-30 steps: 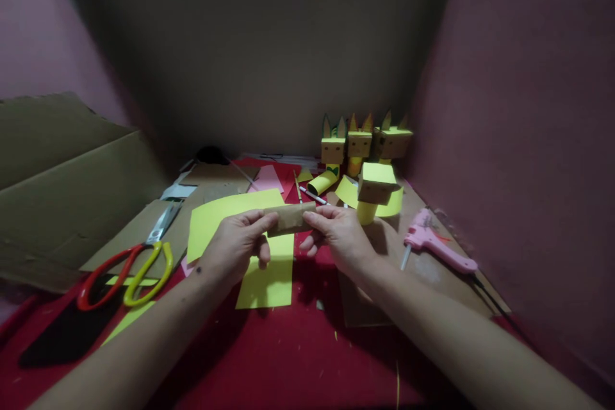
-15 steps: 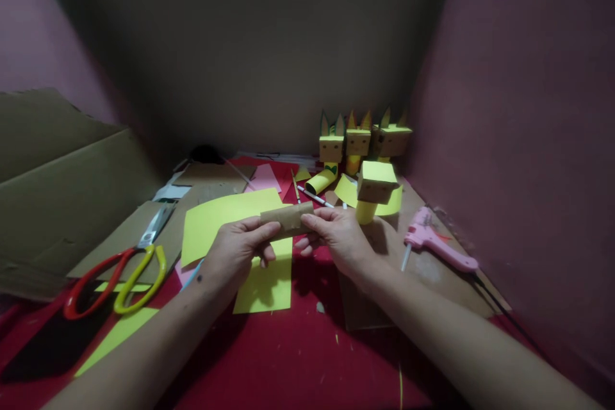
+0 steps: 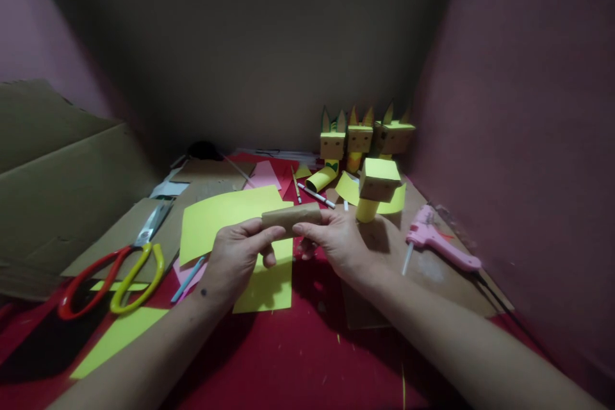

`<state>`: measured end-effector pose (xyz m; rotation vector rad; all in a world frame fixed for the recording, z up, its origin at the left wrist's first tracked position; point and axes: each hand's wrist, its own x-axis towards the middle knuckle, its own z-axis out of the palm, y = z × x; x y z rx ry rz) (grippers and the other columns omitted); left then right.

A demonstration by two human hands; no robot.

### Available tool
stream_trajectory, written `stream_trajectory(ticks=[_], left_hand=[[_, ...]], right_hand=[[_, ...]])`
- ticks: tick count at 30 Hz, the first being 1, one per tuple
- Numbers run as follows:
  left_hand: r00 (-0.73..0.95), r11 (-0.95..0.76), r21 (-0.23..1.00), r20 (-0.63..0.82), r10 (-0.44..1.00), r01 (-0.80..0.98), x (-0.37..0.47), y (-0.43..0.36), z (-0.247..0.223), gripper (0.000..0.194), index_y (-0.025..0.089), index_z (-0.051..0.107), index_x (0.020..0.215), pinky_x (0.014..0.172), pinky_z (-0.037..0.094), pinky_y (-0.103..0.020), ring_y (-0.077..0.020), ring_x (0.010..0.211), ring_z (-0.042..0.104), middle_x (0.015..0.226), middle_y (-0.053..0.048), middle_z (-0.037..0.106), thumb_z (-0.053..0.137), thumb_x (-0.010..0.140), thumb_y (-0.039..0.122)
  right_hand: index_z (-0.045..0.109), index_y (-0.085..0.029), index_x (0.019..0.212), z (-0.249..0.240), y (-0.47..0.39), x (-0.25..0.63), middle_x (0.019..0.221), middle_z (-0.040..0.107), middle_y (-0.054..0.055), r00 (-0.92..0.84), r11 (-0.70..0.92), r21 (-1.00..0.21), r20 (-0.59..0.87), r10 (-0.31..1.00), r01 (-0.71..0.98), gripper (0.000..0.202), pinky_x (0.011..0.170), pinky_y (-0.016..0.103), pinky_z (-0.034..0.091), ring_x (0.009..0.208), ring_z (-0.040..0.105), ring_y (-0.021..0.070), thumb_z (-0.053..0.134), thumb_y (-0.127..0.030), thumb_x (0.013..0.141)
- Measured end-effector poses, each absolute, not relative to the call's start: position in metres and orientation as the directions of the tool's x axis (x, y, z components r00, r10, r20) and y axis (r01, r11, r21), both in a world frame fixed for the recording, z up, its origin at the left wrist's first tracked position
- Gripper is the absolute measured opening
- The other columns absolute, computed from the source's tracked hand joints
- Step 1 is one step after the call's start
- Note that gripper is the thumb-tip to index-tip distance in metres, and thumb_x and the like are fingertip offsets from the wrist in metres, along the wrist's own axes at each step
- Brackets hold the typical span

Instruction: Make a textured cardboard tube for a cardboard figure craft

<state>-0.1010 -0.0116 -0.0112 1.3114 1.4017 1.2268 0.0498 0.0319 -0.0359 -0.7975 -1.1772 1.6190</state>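
Between my two hands is a small brown cardboard tube (image 3: 290,218), held sideways above the work surface. My left hand (image 3: 243,248) pinches its left end with thumb and fingers. At the right end, my right hand (image 3: 334,237) grips it, the thumb lying along the near side. Beneath and behind the tube lie yellow paper sheets (image 3: 221,214). Just beyond my right hand stands a figure with a cardboard box head (image 3: 379,182), its top yellow, on a yellow tube body (image 3: 367,210).
Scissors (image 3: 144,243) with red and yellow handles lie at left, near a large cardboard piece (image 3: 62,179). A pink glue gun (image 3: 442,243) rests on cardboard at right, its cord trailing. Several eared cardboard figures (image 3: 360,138) stand at the back. Pens (image 3: 314,195) lie mid-table.
My right thumb has shifted left along the tube, and more of the tube's right end shows. A blue pen by my left wrist is now more visible as the view shifts slightly.
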Motion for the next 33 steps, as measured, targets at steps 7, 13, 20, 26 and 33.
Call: stream_trajectory(ticks=[7, 13, 20, 26, 33], left_hand=[[-0.105, -0.018, 0.990, 0.033, 0.994, 0.140, -0.109, -0.008, -0.023, 0.020, 0.015, 0.076, 0.090, 0.046, 0.041, -0.019, -0.0092, 0.050, 0.051, 0.056, 0.000, 0.064, 0.071, 0.075, 0.027], [-0.097, -0.010, 1.000, 0.007, 0.995, -0.025, -0.115, 0.002, -0.033, 0.020, 0.013, 0.076, 0.084, 0.045, 0.042, -0.018, -0.0084, 0.047, 0.053, 0.055, -0.001, 0.065, 0.076, 0.069, 0.027], [-0.044, -0.002, 0.955, -0.012, 0.999, -0.298, -0.122, 0.010, -0.036, 0.034, 0.009, 0.076, 0.077, 0.040, 0.040, -0.016, -0.0061, 0.040, 0.048, 0.053, -0.001, 0.062, 0.086, 0.052, 0.031], [-0.026, -0.003, 0.948, -0.006, 1.000, -0.318, -0.125, 0.011, -0.040, 0.041, 0.011, 0.076, 0.083, 0.047, 0.044, -0.018, -0.0087, 0.048, 0.055, 0.062, -0.003, 0.066, 0.088, 0.051, 0.033], [-0.026, 0.008, 0.943, -0.018, 1.000, -0.331, -0.125, 0.006, -0.037, 0.034, 0.013, 0.074, 0.074, 0.060, 0.051, -0.021, -0.0122, 0.059, 0.061, 0.066, -0.004, 0.068, 0.089, 0.050, 0.031]], right_hand=[[0.074, -0.016, 0.075, -0.032, 0.026, 0.051, 0.051, 0.063, -0.004, -0.279, 0.027, -0.954, 0.114, 0.953, -0.298, 0.009, 0.044, 0.021, 0.043, 0.041, 0.051, 0.0063, 0.074, -0.021, 0.067], [0.071, -0.014, 0.075, -0.027, 0.022, 0.050, 0.052, 0.063, -0.003, -0.276, 0.059, -0.973, 0.121, 0.953, -0.224, 0.010, 0.043, 0.020, 0.045, 0.043, 0.055, 0.0076, 0.072, -0.022, 0.071], [0.058, -0.019, 0.098, -0.026, 0.006, 0.046, 0.069, 0.065, -0.005, -0.246, 0.145, -0.931, 0.234, 0.940, -0.334, 0.029, 0.045, 0.019, 0.051, 0.049, 0.063, 0.0089, 0.069, -0.020, 0.072], [0.054, -0.021, 0.095, -0.025, -0.009, 0.045, 0.077, 0.067, -0.001, -0.242, 0.305, -0.919, 0.364, 0.899, -0.252, 0.022, 0.054, 0.025, 0.058, 0.063, 0.068, 0.0137, 0.065, -0.023, 0.077], [0.055, -0.019, 0.100, -0.023, -0.021, 0.046, 0.081, 0.066, 0.002, -0.211, 0.558, -0.820, 0.572, 0.793, -0.125, 0.020, 0.066, 0.029, 0.059, 0.072, 0.069, 0.0154, 0.061, -0.017, 0.081]])
